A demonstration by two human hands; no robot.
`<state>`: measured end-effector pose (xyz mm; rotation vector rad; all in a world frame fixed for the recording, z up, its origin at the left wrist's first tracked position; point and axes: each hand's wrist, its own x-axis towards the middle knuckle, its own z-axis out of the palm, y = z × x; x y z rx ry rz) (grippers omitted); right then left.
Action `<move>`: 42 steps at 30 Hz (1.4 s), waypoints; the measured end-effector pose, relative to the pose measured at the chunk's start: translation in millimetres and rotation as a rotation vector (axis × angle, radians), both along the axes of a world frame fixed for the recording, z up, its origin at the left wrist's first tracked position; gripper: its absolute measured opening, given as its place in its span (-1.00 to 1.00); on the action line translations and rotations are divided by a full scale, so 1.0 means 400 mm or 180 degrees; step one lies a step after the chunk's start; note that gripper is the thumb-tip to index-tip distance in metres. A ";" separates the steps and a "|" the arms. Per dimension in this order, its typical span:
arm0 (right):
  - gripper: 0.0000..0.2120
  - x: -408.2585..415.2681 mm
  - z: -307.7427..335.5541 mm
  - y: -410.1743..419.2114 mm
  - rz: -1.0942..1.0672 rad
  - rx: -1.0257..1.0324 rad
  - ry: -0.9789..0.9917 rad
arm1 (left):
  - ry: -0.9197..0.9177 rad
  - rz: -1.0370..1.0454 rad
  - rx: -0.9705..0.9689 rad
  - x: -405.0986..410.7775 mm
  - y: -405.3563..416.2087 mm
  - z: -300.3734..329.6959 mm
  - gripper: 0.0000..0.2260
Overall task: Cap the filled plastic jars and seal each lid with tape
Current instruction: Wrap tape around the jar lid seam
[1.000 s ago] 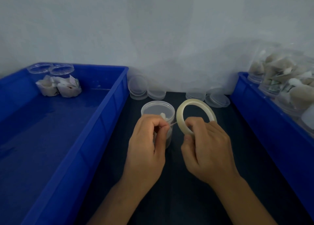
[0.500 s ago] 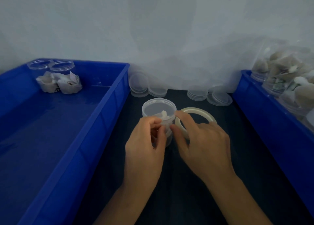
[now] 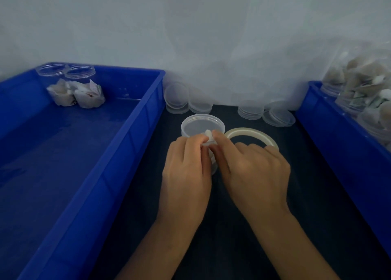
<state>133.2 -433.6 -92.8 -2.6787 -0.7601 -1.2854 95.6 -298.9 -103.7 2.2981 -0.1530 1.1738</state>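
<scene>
A clear plastic jar (image 3: 202, 125) with its lid on stands on the dark mat between two blue bins, holding white packets. My left hand (image 3: 187, 174) grips the jar's near side, thumb and forefinger curled at the lid's rim. My right hand (image 3: 254, 169) holds the pale tape roll (image 3: 251, 132) low beside the jar on its right. Its fingers curl over the roll's near edge and its forefinger touches the lid's rim. The two hands meet there. The tape strip between them is too thin to make out.
The left blue bin (image 3: 131, 131) holds two capped jars (image 3: 84, 87) in its far corner. The right blue bin (image 3: 330, 144) carries several filled jars (image 3: 364, 93). Loose clear lids (image 3: 250, 110) lie stacked by the back wall.
The tape roll came down from upright to low beside the jar. Both hands moved forward onto the jar's near rim, and my right forefinger now touches the lid.
</scene>
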 end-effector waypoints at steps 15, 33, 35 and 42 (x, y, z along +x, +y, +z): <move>-0.77 0.007 -0.005 0.023 -0.0095 0.0242 -0.0526 | 0.0935 -0.1566 -0.1611 0.087 0.102 -0.072 -0.30; -0.69 -0.016 0.034 0.020 0.0120 0.0602 0.0240 | 0.0062 -0.0726 -0.1336 0.076 0.065 -0.035 -0.68; -0.69 -0.012 0.038 0.014 0.0021 0.0589 0.0357 | 0.0076 -0.0716 -0.1301 0.073 0.059 -0.030 -0.70; -0.67 0.009 0.050 -0.031 -0.0248 0.0570 0.0817 | 0.0250 -0.0808 -0.1167 0.075 0.062 -0.022 -0.76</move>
